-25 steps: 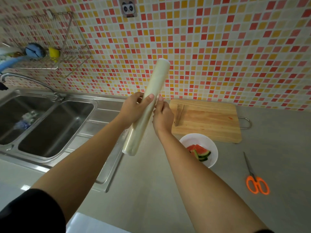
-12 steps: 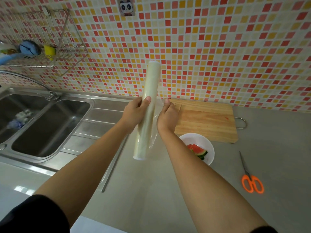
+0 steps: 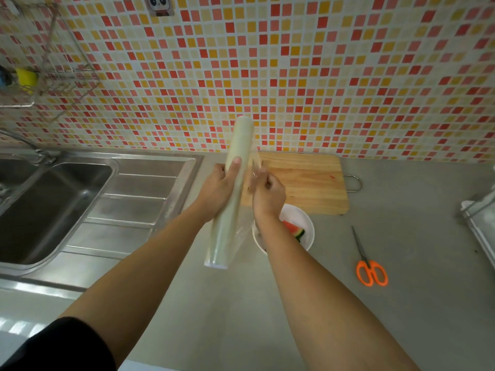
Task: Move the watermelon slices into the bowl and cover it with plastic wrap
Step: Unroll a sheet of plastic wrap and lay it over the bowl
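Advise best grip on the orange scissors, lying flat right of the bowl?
Take the scissors by the orange handle loops, coming from above. They lie flat on the counter with the loops nearest the person and the blades pointing toward the wall, so the loops are the thicker, safer end.

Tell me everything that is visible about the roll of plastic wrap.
The roll of plastic wrap is a long, pale, slightly greenish-white cylinder, glossy like film. It is held in the air above the grey counter, nearly upright, its top leaning toward the tiled wall. The left hand grips its middle, thumb along the front. The right hand pinches a clear sheet of film pulled a little from its right side. The near flat end faces the camera.
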A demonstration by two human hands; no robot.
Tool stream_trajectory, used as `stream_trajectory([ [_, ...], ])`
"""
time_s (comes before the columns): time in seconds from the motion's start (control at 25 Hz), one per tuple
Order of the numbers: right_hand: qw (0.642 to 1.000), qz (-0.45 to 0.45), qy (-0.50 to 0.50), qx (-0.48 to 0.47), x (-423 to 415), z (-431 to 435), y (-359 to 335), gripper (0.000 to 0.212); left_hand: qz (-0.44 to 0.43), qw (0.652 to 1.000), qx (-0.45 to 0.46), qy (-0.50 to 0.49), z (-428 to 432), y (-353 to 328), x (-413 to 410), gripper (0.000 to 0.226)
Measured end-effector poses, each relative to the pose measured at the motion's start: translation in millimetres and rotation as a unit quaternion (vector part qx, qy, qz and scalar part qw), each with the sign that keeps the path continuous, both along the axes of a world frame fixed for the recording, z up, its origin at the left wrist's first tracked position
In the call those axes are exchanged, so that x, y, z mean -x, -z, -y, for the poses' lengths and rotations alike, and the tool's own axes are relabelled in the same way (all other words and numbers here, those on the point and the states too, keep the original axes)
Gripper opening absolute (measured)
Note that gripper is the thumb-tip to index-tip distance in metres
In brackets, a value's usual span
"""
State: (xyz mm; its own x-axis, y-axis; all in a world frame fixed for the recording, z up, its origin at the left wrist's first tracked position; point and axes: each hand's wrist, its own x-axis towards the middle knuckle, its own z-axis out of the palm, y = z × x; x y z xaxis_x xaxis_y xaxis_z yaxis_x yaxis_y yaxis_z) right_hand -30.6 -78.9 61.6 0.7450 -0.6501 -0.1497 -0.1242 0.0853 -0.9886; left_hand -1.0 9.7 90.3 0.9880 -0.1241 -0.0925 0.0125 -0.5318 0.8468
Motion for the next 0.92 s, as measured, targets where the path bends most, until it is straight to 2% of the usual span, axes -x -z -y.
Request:
stream_trajectory([
  [0.12, 0.998, -0.009, 0.058, 0.002, 10, 18, 6, 0.031, -0.046, 0.996, 0.070, -0.012, 14, 15, 3, 0.052],
  [0.36, 0.994, -0.069, 0.075, 0.049, 23, 45, 14, 0.032, -0.151, 0.968, 0.202, 0.009, 30, 22, 14, 0.043],
  [0.44, 0.991, -0.086, 0.083, 0.063, 28, 52, 18, 0.033, -0.181, 0.960, 0.214, -0.018, 33, 19, 17, 0.046],
  [0.64, 0.981, -0.137, 0.089, 0.106, 39, 69, 21, 0.032, -0.198, 0.959, 0.204, 0.008, 40, 26, 23, 0.056],
  [0.76, 0.972, -0.170, 0.099, 0.125, 46, 80, 27, 0.032, -0.213, 0.955, 0.207, 0.012, 44, 35, 25, 0.044],
  [0.84, 0.969, -0.185, 0.101, 0.128, 52, 91, 31, 0.033, -0.246, 0.941, 0.233, 0.004, 47, 37, 28, 0.036],
  [0.92, 0.965, -0.201, 0.099, 0.137, 59, 101, 36, 0.034, -0.300, 0.914, 0.274, -0.003, 48, 37, 30, 0.038],
])
